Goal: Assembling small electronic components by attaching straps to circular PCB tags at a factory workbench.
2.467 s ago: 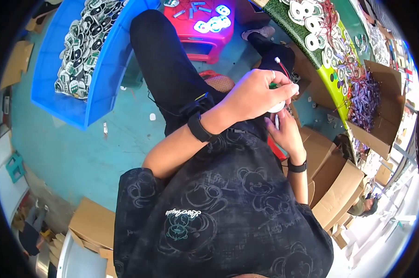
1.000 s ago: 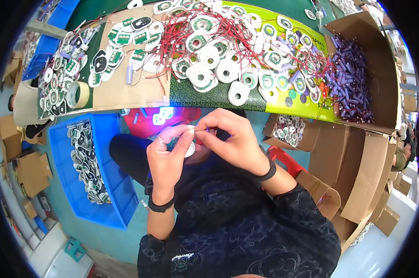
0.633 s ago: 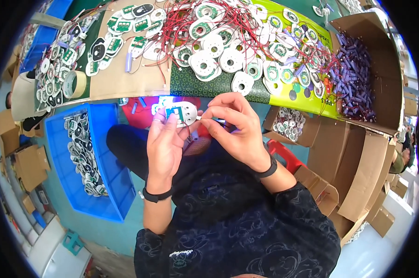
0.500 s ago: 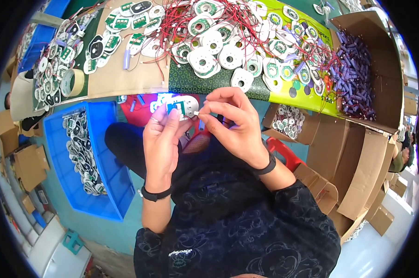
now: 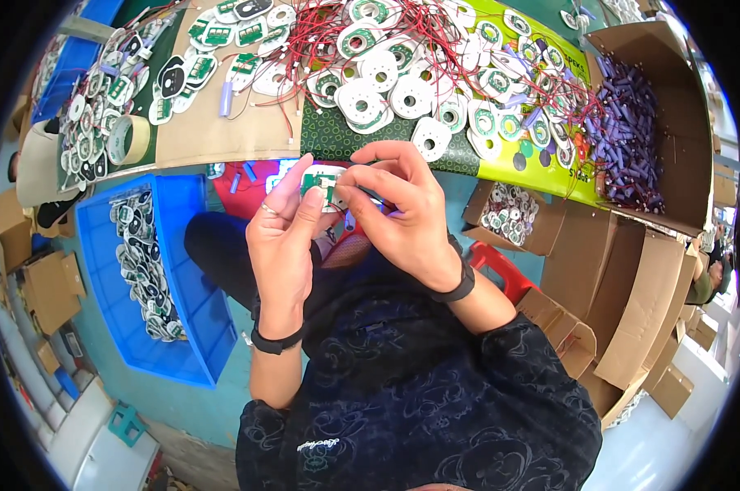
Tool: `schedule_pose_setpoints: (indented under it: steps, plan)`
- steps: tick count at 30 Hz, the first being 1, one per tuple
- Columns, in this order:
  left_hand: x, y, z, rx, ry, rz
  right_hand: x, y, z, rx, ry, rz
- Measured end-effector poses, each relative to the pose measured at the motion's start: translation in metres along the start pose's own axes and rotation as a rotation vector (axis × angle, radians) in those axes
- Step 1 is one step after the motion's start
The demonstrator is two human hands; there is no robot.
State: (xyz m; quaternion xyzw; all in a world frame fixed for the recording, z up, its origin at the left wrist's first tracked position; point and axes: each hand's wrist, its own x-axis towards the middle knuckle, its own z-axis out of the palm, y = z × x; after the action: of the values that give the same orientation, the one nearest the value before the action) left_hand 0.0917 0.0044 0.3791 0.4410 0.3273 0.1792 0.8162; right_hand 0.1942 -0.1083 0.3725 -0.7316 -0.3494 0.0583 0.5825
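My left hand (image 5: 281, 245) grips a white plastic disc carrying a green circuit board (image 5: 319, 182) between thumb and fingers, above my lap. The board faces up. My right hand (image 5: 402, 217) is closed in a pinch at the board's right edge; the small white wire connector it holds is now mostly covered by the fingertips. Below those fingers a purple cylindrical battery (image 5: 351, 221) shows in part. Whether the connector sits in the board's socket cannot be seen.
Ahead, a table holds white discs with green boards (image 5: 362, 106), tangled red wires (image 5: 423, 37) and a tape roll (image 5: 129, 139). At right stands a carton of purple batteries (image 5: 627, 131). A blue bin (image 5: 214, 327) of discs stands left, a red stool (image 5: 501, 270) right.
My right fingers have moved left with the connector, from just beside the board to its edge. The left hand has tilted the board slightly and stays in place.
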Motion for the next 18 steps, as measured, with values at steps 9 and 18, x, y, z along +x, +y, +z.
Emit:
schedule_pose_setpoints:
  steps: [9, 18]
  plan:
    - [-0.002, -0.003, 0.002, 0.220, 0.038, 0.156, 0.006, 0.002, -0.003, 0.026, -0.090, -0.013]
    - [0.011, 0.003, -0.012, 0.088, -0.047, 0.055, 0.016, 0.001, 0.010, 0.047, -0.072, -0.067]
